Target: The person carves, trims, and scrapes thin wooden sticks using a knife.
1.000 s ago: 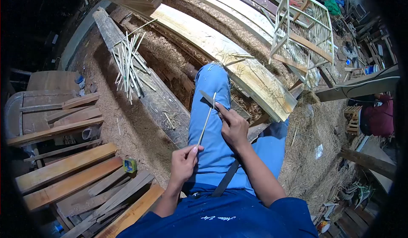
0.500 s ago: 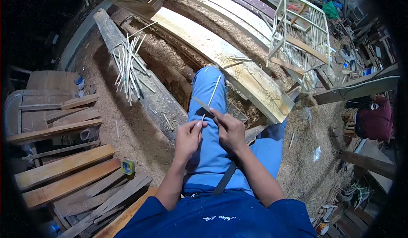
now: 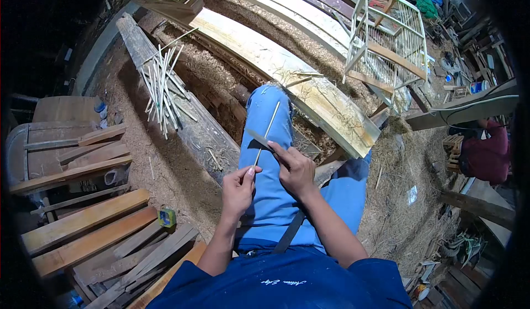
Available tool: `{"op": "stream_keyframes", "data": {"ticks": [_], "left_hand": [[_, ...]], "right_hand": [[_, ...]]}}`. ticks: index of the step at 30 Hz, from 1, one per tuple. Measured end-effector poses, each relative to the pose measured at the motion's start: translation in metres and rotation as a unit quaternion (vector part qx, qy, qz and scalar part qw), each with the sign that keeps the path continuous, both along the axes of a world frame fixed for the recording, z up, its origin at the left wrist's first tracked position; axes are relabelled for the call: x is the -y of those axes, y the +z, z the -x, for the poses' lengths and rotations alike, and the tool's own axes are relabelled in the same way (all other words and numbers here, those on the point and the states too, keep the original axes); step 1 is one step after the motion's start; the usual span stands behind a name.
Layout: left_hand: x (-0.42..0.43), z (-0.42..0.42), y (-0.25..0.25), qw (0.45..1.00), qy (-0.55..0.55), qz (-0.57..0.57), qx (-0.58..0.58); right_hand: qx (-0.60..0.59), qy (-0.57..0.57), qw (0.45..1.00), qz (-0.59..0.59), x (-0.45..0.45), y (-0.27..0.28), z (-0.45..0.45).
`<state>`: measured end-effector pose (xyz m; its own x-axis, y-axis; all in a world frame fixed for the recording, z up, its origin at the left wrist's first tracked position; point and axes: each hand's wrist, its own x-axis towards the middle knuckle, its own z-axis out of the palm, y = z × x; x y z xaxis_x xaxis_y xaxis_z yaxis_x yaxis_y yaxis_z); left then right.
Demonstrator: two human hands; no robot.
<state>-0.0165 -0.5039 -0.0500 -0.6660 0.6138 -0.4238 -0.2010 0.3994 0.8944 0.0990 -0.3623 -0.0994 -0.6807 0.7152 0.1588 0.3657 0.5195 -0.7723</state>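
A thin wooden stick (image 3: 272,120) runs up along my thigh, its near end pinched between the thumb and fingers of my left hand (image 3: 238,192). My right hand (image 3: 296,168) is closed round a knife, whose blade (image 3: 256,137) crosses the stick just above my left fingers. The knife's handle is hidden in my palm. Beyond my knee, a loose bundle of similar sticks (image 3: 161,91) lies on a weathered plank (image 3: 207,138).
A thick pale board (image 3: 326,102) with shavings on it slants past my knee. A slatted wooden cage (image 3: 386,44) stands at the upper right. Cut planks (image 3: 91,215) and a yellow tape measure (image 3: 167,217) lie to the left. A person in a maroon shirt (image 3: 486,154) is at far right.
My left hand has drawn down and slightly left with the stick, so more of it shows between hand and blade. My right hand with the knife has barely shifted.
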Motion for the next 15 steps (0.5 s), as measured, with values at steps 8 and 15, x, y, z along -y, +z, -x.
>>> {"op": "stream_keyframes", "data": {"ticks": [8,15], "left_hand": [[0.058,-0.028,0.027,0.997,-0.032,0.068,0.025],[0.034,-0.014,0.025,0.998,0.020,0.023,0.056]], "right_hand": [[0.001,-0.102,0.994,0.034,-0.026,-0.027,0.007],[-0.103,-0.074,0.979,0.159,-0.038,-0.028,-0.001]]}}
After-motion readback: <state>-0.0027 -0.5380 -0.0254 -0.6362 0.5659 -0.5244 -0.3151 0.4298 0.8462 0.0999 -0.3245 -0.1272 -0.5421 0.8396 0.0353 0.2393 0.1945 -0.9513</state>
